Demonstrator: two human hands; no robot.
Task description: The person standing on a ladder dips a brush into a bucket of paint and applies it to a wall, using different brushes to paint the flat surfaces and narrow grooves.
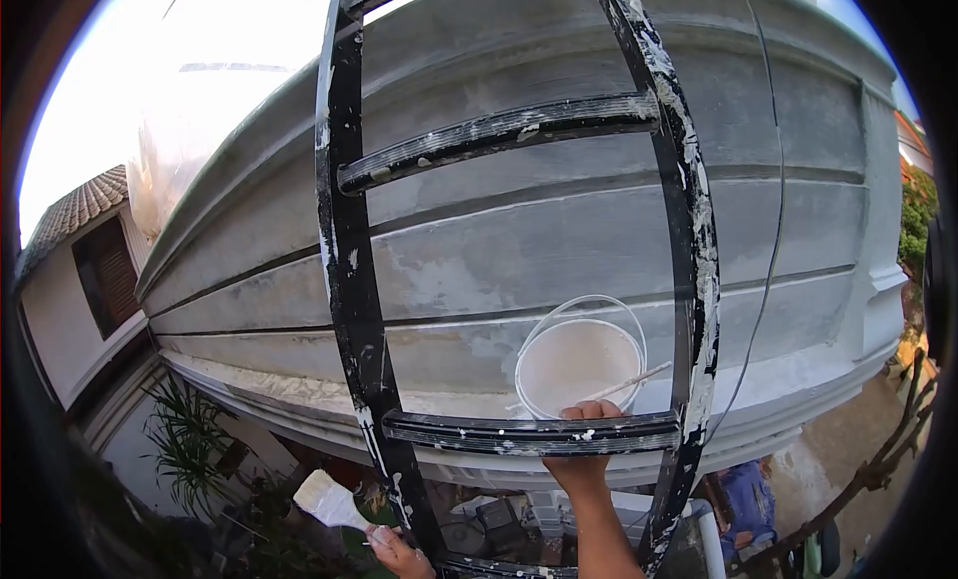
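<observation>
The bucket (579, 370) hangs just behind the ladder (344, 280), between its two rails and right above the lower rung (479, 434). It is filled high with a pale, creamy paint, and a thin stick (631, 382) leans out over its right rim. What holds the bucket up cannot be made out. The right hand (584, 441) is closed over that rung directly beneath the bucket, fingers curled over the top. The left hand (397, 554) is lower, at the bottom edge of the view, and appears wrapped around the handle of a wide, pale-headed brush (327, 499) that points up and to the left. Judging by the full bucket and the wall (559, 240), the painting looks to be at an early stage: the grooved bands are a dull grey with chalky, lighter patches here and there, and no fresh pale coat shows on the stretch in view, so nearly the whole face seems left to cover. The ladder's paint-flecked rails and the upper rung (499, 135) cross in front of the wall and stand between the hands and the surface. A thin dark cable (773, 230) runs down the wall on the right, near the rail. Far below lie a projecting ledge (299, 394), leafy plants (185, 444) and, off to the left, a tiled roof (80, 205).
</observation>
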